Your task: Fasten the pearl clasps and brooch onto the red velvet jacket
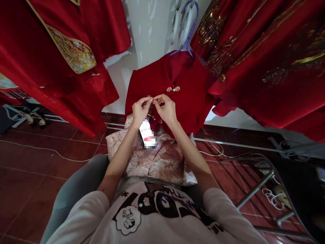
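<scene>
A sleeveless-looking red garment (190, 108) hangs on a purple hanger (194, 27) in front of me. My left hand (141, 110) and my right hand (166, 107) meet at its front, thumbs and fingertips pinched together. Between them is a small jewelled fastener (149, 96), mostly covered by the fingers. Another flower-shaped fastener (173, 89) with a pearly middle shows above and to the right. Beaded strands (151, 113) hang below my fingertips. A lit phone (147, 134) lies just under my hands on a shiny pink floral cloth (162, 162) across my lap.
Red gowns with gold embroidery hang at the left (63, 47) and the right (241, 61). A metal-framed chair (264, 179) stands at the right. A cable (56, 152) runs over the red tiled floor (30, 189). Shoes (38, 118) sit at the far left.
</scene>
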The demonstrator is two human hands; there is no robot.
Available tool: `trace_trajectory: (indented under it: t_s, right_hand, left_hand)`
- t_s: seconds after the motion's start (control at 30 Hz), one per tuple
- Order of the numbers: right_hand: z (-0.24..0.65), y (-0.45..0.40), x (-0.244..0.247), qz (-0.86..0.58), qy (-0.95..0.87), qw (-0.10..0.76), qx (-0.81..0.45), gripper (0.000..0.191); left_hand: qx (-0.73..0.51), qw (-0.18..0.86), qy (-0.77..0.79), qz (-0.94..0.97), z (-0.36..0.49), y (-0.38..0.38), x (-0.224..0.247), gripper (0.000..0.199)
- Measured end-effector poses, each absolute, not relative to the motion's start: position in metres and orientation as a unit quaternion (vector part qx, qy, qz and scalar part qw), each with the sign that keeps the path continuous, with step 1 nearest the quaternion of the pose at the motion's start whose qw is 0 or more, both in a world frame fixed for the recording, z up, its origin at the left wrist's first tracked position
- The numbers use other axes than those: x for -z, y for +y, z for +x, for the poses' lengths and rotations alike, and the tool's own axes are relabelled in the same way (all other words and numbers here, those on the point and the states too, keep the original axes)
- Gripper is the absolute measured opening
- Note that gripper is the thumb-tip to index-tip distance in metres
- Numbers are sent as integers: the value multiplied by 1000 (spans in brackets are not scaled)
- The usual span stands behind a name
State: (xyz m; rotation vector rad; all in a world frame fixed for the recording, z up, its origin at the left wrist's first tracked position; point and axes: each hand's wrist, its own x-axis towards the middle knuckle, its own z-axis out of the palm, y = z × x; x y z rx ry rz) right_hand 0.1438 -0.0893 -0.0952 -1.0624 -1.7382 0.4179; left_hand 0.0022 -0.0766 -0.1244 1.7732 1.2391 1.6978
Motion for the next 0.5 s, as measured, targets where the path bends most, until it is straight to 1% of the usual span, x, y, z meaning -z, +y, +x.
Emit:
trace_trajectory:
  t_s: [0.37, 0.5]
  right_hand:
    - [144, -84, 99, -433, -719, 517, -170, 4]
    - [143, -80, 100, -434, -719, 519, -160, 2]
  left_hand:
    - [-568, 196, 433, 672, -6, -77, 122, 23]
    - [-564, 192, 433, 676, -7, -73, 122, 21]
